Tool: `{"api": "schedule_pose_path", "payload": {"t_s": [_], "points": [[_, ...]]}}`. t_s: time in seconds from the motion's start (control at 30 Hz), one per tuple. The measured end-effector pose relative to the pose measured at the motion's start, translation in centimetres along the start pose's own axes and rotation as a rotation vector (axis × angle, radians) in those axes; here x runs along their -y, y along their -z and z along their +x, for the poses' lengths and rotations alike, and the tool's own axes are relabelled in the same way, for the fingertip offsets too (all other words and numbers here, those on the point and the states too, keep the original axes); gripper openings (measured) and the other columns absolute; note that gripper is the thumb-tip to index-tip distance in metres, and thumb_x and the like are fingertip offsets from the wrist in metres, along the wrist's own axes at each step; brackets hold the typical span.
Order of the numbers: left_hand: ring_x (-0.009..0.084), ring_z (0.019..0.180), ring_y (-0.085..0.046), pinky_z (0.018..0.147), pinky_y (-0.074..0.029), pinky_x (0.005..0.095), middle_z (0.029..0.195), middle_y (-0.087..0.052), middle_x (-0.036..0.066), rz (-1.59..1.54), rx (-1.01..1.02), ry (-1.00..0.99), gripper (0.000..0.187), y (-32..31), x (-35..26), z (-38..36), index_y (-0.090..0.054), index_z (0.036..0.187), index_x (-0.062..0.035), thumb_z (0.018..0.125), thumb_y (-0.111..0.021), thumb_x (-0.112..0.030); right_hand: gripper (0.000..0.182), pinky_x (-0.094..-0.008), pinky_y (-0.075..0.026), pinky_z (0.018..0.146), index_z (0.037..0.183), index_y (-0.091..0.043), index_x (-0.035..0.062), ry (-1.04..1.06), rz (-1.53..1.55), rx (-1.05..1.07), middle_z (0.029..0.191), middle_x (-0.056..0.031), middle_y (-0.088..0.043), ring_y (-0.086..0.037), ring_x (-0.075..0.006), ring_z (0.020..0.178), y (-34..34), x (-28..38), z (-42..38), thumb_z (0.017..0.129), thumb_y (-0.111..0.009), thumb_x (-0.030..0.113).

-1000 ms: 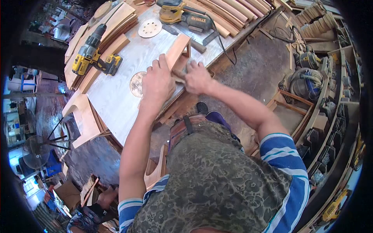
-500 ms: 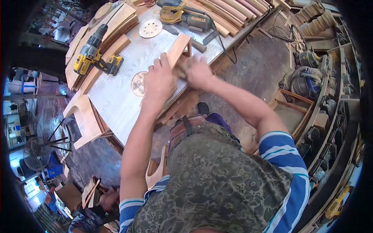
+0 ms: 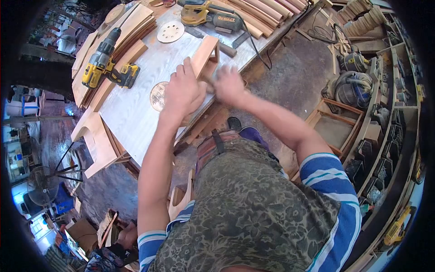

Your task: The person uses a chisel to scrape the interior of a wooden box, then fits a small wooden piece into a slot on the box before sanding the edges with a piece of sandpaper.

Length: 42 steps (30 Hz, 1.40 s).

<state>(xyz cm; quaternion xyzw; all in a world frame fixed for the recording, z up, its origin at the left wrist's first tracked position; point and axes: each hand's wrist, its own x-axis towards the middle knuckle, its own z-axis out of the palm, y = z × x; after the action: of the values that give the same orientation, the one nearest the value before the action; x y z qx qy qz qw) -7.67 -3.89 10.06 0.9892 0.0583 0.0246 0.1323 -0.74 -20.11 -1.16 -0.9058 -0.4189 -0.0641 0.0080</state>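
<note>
My left hand [image 3: 183, 90] is closed over a pale wooden piece [image 3: 205, 53] with an angled, bracket-like end, holding it at the edge of the work table [image 3: 136, 115]. My right hand [image 3: 230, 85] is beside the wood's near side, its fingers smeared by motion. A small brownish thing shows between the two hands; I cannot make out what it is or whether the right hand grips it. Close to my left hand lies a round disc [image 3: 158, 96]. Past the wooden piece, a dark cylindrical handle [image 3: 227, 50] rests on the table.
A yellow cordless drill [image 3: 106, 68] lies on stacked boards at the left. A sander [image 3: 210, 17] with a cord and a perforated sanding disc [image 3: 171, 31] are at the back. Curved wooden strips [image 3: 265, 13] are piled behind. Bins [image 3: 374, 188] line the right-hand shelf.
My left hand and the wooden piece sit slightly further left and lower in view, as does the whole table. My right hand has shifted a little and stays blurred beside the wood.
</note>
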Motion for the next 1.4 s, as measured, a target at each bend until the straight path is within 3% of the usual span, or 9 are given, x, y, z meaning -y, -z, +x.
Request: {"api": "schedule_pose_path", "payload": {"t_s": [0.03, 0.3, 0.43, 0.63, 0.8, 1.07, 1.17, 1.3, 1.4], "points": [[0.0488, 0.11, -0.062, 0.096, -0.052, 0.0549, 0.122, -0.059, 0.032, -0.092, 0.046, -0.035, 0.075, 0.3, 0.6, 0.1, -0.033, 0.151, 0.0066, 0.091, -0.061, -0.028, 0.047, -0.0563, -0.04, 0.099, 0.14, -0.061, 0.0168, -0.077, 0.035, 0.076, 0.118, -0.0164, -0.068, -0.057, -0.0346, 0.12, 0.2, -2.1, 1.3, 0.095, -0.058, 0.029], [0.052, 0.124, -0.056, 0.107, -0.044, 0.0542, 0.136, -0.053, 0.036, -0.284, 0.198, -0.079, 0.066, 1.0, 1.8, 0.3, -0.028, 0.154, 0.0101, 0.108, -0.045, -0.034, 0.045, -0.0561, -0.036, 0.11, 0.137, -0.065, 0.0189, 0.216, 0.046, 0.273, 0.129, -0.0172, -0.066, -0.052, -0.0371, 0.133, 1.5, 6.3, -3.2, 0.094, -0.055, 0.028], [0.052, 0.115, -0.06, 0.101, -0.048, 0.0549, 0.131, -0.057, 0.035, -0.262, 0.095, -0.074, 0.066, 0.0, 1.5, 0.7, -0.031, 0.153, 0.0085, 0.107, -0.047, -0.035, 0.047, -0.0525, -0.04, 0.097, 0.143, -0.059, 0.0297, -0.031, 0.04, 0.156, 0.121, -0.0159, -0.066, -0.057, -0.0334, 0.117, 1.4, 0.6, -0.3, 0.097, -0.052, 0.027], [0.0506, 0.121, -0.058, 0.103, -0.047, 0.0542, 0.133, -0.057, 0.034, -0.256, 0.103, -0.049, 0.064, 0.4, 1.4, 0.8, -0.034, 0.152, 0.0061, 0.106, -0.049, -0.036, 0.023, -0.0539, -0.043, 0.094, 0.098, -0.078, 0.0094, 0.259, 0.042, -0.065, 0.114, -0.0138, -0.067, -0.057, -0.0327, 0.117, 0.2, 9.0, -4.4, 0.088, -0.06, 0.021], [0.0499, 0.121, -0.058, 0.103, -0.047, 0.0543, 0.132, -0.058, 0.033, -0.266, 0.081, -0.044, 0.063, 0.2, 1.8, 0.7, -0.036, 0.151, 0.0048, 0.105, -0.05, -0.036, 0.05, -0.0498, -0.052, 0.085, 0.136, -0.065, 0.0144, -0.174, 0.131, 0.05, 0.109, -0.0182, -0.065, -0.062, -0.0348, 0.103, 2.7, -0.1, -1.1, 0.087, -0.063, 0.02], [0.05, 0.117, -0.061, 0.101, -0.049, 0.0553, 0.129, -0.061, 0.033, -0.28, 0.153, -0.031, 0.064, 0.5, 2.6, 1.3, -0.038, 0.148, 0.0069, 0.104, -0.05, -0.038, 0.05, -0.0286, -0.054, 0.049, 0.138, -0.056, -0.0031, -0.798, 1.664, 0.109, 0.096, -0.0144, -0.071, -0.068, -0.0155, 0.059, 1.6, 2.8, -2.5, 0.096, -0.064, 0.024], [0.0499, 0.117, -0.062, 0.101, -0.049, 0.0551, 0.129, -0.061, 0.034, -0.262, 0.085, -0.04, 0.066, 0.4, 2.0, 0.8, -0.037, 0.149, 0.0084, 0.103, -0.05, -0.038, 0.058, -0.0294, -0.053, 0.048, 0.136, -0.057, -0.001, -0.74, 1.467, -0.021, 0.096, -0.0131, -0.07, -0.067, -0.0148, 0.059, 0.2, 4.0, -2.4, 0.09, -0.074, 0.03], [0.0493, 0.119, -0.061, 0.103, -0.048, 0.0539, 0.131, -0.06, 0.034, -0.277, 0.061, -0.039, 0.066, 0.0, 1.8, 0.8, -0.038, 0.149, 0.0084, 0.102, -0.052, -0.036, 0.063, -0.0461, -0.058, 0.074, 0.123, -0.065, -0.0029, -0.614, 0.634, -0.225, 0.096, -0.0201, -0.075, -0.074, -0.0379, 0.082, -0.6, 4.9, -2.5, 0.083, -0.081, 0.044], [0.0496, 0.12, -0.061, 0.105, -0.047, 0.0527, 0.131, -0.06, 0.034, -0.283, 0.01, -0.044, 0.067, -0.8, 2.2, 0.8, -0.04, 0.149, 0.0087, 0.101, -0.053, -0.036, 0.057, -0.0497, -0.056, 0.085, 0.109, -0.072, -0.0041, -0.672, 0.766, -0.069, 0.1, -0.0246, -0.075, -0.071, -0.046, 0.092, 0.8, 4.3, -1.8, 0.082, -0.081, 0.045]]}}
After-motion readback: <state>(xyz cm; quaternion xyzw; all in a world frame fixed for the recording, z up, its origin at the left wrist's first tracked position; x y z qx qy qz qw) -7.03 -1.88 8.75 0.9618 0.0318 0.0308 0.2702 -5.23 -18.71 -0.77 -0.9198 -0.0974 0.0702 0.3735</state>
